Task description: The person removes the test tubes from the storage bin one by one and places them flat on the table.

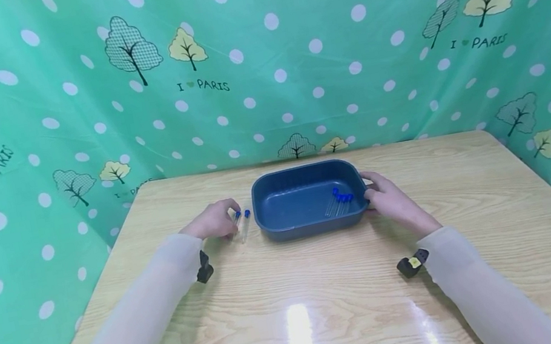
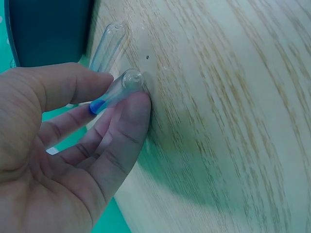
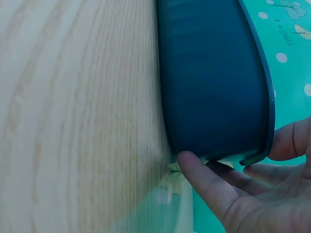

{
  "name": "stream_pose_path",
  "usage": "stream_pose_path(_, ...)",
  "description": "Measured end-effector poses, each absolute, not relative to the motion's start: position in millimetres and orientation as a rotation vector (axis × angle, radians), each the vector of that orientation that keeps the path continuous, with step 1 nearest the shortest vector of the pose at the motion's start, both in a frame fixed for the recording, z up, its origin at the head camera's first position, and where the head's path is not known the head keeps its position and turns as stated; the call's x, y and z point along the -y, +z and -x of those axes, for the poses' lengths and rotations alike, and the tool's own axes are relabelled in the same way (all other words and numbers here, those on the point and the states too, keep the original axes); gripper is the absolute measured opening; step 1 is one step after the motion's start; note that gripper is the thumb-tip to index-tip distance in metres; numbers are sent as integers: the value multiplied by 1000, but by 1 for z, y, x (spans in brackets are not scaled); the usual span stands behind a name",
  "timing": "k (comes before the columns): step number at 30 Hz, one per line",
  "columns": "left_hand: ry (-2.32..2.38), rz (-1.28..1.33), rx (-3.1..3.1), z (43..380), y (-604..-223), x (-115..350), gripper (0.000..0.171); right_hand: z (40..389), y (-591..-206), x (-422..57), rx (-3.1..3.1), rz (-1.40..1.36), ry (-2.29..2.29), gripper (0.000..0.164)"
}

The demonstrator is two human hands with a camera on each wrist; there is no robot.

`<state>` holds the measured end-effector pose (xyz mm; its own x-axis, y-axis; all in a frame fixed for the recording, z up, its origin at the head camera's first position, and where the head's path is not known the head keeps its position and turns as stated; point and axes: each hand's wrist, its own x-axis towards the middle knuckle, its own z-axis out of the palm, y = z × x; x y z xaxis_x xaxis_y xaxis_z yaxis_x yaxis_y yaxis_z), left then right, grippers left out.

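Note:
My left hand (image 1: 213,220) pinches a clear test tube with a blue cap (image 2: 121,87) between thumb and fingers, just over the tabletop. Beside it on the table lies a second blue-capped test tube (image 1: 246,226); its clear round end shows in the left wrist view. To the right of both is a dark blue rectangular bin (image 1: 313,228). Several blue-capped tubes (image 1: 338,205) lie in the bin's right part. My right hand (image 1: 393,200) grips the bin's right end, with the thumb at the rim and fingers against the lower side.
A wood-grain table (image 1: 294,279) bears everything, with glare near its front. Around its back and sides hangs a green dotted curtain (image 1: 260,82). Dark wrist cameras (image 1: 413,264) sit on both sleeves.

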<state>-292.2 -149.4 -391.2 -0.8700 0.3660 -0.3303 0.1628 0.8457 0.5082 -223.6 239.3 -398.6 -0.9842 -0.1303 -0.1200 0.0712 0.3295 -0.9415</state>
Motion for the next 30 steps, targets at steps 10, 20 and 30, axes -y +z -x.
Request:
stream_pose_path(10,678,-347,-2584,290,-392,149,52,223,-398,-237,-2419,57,-1733,59)
stream_pose_path(20,696,-348,-2572,289,-392,149,58,223,-398,-239,-2417,60,-1719,58)
stream_pose_path(30,719,-364,-2556,290,-392,151,57,223,-398,-239,-2414,49,-1735,59)
